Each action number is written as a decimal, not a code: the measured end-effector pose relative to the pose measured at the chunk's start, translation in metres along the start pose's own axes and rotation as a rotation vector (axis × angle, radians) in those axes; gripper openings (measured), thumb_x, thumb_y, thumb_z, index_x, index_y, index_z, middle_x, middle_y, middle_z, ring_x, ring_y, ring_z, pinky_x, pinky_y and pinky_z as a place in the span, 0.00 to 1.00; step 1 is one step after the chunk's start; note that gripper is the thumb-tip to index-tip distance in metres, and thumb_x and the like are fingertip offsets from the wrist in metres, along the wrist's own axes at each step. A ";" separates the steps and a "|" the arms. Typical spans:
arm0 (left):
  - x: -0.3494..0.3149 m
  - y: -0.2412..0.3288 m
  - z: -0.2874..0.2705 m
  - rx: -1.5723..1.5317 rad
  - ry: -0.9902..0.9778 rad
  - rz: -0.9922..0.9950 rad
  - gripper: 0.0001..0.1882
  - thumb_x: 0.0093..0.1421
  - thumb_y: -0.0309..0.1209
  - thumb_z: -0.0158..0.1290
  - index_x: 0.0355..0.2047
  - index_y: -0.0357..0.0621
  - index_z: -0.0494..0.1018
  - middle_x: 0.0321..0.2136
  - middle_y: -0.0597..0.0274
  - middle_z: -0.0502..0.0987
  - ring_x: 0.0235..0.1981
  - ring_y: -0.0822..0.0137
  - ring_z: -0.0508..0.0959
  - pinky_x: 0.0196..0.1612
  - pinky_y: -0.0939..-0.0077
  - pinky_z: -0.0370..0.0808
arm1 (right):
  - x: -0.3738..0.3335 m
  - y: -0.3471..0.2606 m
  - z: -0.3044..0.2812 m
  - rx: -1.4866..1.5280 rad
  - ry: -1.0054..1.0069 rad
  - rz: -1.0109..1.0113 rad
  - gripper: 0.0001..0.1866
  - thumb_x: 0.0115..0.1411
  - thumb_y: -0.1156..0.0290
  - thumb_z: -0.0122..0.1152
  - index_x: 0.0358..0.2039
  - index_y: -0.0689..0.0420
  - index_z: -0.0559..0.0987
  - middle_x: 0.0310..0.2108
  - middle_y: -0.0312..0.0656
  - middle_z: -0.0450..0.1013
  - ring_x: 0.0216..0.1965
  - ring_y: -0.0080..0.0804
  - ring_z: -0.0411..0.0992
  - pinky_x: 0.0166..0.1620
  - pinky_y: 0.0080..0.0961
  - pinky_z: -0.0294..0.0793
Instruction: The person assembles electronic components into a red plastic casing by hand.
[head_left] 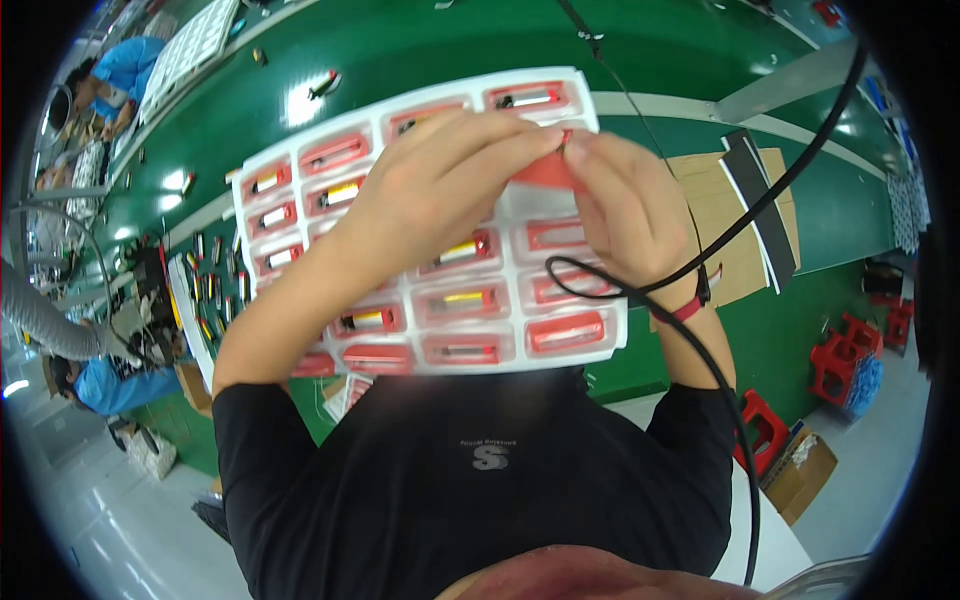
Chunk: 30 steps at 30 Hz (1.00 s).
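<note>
A white compartment tray (470,370) lies before me on the green bench. Its pockets hold several small red cases, many with a small yellow, black or silver cylinder inside, such as the yellow one (460,300). Over the tray's far right part, my left hand (430,180) and my right hand (632,205) meet, fingers pinched on a red case (542,172). My fingers hide much of it, so its contents cannot be made out. Below it, one pocket (535,203) shows bare white. My left forearm crosses the tray's left pockets.
A black cable (715,370) loops across my right wrist. Cardboard (705,180) with black and white strips lies at right. Loose cylinders (215,285) are scattered at left. Another white tray (190,60) and people in blue (125,75) are farther left. Red stools (845,355) stand at right.
</note>
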<state>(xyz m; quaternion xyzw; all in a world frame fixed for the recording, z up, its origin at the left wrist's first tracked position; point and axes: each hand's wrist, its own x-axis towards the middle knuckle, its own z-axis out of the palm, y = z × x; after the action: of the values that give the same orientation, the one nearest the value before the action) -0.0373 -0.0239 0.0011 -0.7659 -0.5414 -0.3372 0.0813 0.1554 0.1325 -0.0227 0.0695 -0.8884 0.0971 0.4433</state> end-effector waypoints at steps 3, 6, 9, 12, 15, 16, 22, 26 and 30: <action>0.005 0.008 0.002 -0.349 0.303 -0.140 0.44 0.52 0.14 0.64 0.69 0.36 0.59 0.55 0.48 0.79 0.44 0.55 0.84 0.47 0.66 0.82 | 0.009 -0.004 -0.005 -0.110 0.170 -0.149 0.21 0.51 0.83 0.67 0.48 0.66 0.81 0.45 0.53 0.76 0.39 0.47 0.79 0.40 0.35 0.83; 0.002 0.008 -0.005 -0.287 0.255 -0.101 0.52 0.51 0.14 0.66 0.72 0.33 0.49 0.56 0.43 0.79 0.48 0.55 0.84 0.53 0.64 0.80 | 0.010 -0.009 -0.006 -0.097 0.195 -0.144 0.23 0.49 0.86 0.68 0.49 0.64 0.81 0.49 0.52 0.72 0.39 0.47 0.79 0.40 0.35 0.84; 0.000 0.011 -0.005 -0.259 0.263 -0.087 0.52 0.50 0.14 0.66 0.72 0.33 0.48 0.54 0.43 0.80 0.50 0.53 0.84 0.56 0.64 0.78 | 0.007 -0.010 -0.004 -0.067 0.223 -0.131 0.25 0.47 0.88 0.69 0.49 0.63 0.81 0.51 0.50 0.69 0.40 0.47 0.79 0.40 0.35 0.85; -0.001 0.012 -0.006 -0.248 0.243 -0.099 0.52 0.50 0.13 0.65 0.72 0.33 0.48 0.54 0.43 0.80 0.50 0.53 0.84 0.55 0.65 0.78 | 0.004 -0.007 0.002 -0.029 0.267 -0.128 0.28 0.46 0.89 0.70 0.50 0.62 0.81 0.52 0.50 0.69 0.42 0.47 0.79 0.39 0.34 0.85; 0.000 0.013 -0.003 -0.238 0.240 -0.086 0.50 0.51 0.13 0.64 0.72 0.33 0.50 0.53 0.43 0.81 0.49 0.53 0.85 0.55 0.65 0.78 | -0.006 -0.008 0.004 0.016 0.315 -0.068 0.29 0.46 0.89 0.70 0.51 0.61 0.80 0.51 0.50 0.72 0.44 0.46 0.79 0.39 0.33 0.84; 0.001 0.014 -0.003 -0.216 0.235 -0.092 0.49 0.51 0.13 0.62 0.72 0.33 0.51 0.52 0.43 0.81 0.48 0.53 0.85 0.54 0.66 0.79 | -0.008 -0.010 0.003 0.043 0.325 -0.008 0.30 0.46 0.88 0.71 0.52 0.61 0.79 0.51 0.50 0.74 0.44 0.46 0.80 0.39 0.33 0.84; 0.003 0.022 0.006 -0.184 0.291 -0.147 0.38 0.50 0.12 0.60 0.64 0.32 0.65 0.46 0.46 0.83 0.44 0.53 0.85 0.49 0.67 0.81 | -0.003 -0.017 -0.005 0.093 0.298 0.101 0.30 0.47 0.87 0.72 0.53 0.61 0.76 0.49 0.50 0.76 0.39 0.41 0.81 0.40 0.30 0.83; 0.005 0.026 0.003 0.026 0.306 0.008 0.28 0.47 0.14 0.62 0.51 0.33 0.76 0.43 0.48 0.83 0.40 0.53 0.85 0.42 0.67 0.81 | -0.028 -0.013 -0.013 0.353 0.102 0.089 0.28 0.50 0.89 0.68 0.53 0.64 0.73 0.54 0.55 0.72 0.39 0.48 0.81 0.38 0.37 0.85; 0.011 0.029 -0.006 -0.056 0.253 0.177 0.25 0.45 0.22 0.68 0.46 0.36 0.77 0.45 0.48 0.81 0.35 0.56 0.82 0.36 0.67 0.78 | -0.038 -0.009 -0.004 0.430 0.181 0.076 0.31 0.51 0.90 0.65 0.57 0.64 0.71 0.57 0.58 0.70 0.45 0.57 0.81 0.44 0.43 0.86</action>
<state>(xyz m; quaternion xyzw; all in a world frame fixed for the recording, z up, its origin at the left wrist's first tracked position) -0.0128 -0.0302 0.0192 -0.7639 -0.4478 -0.4375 0.1567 0.1833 0.1265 -0.0500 0.1197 -0.8059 0.3064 0.4922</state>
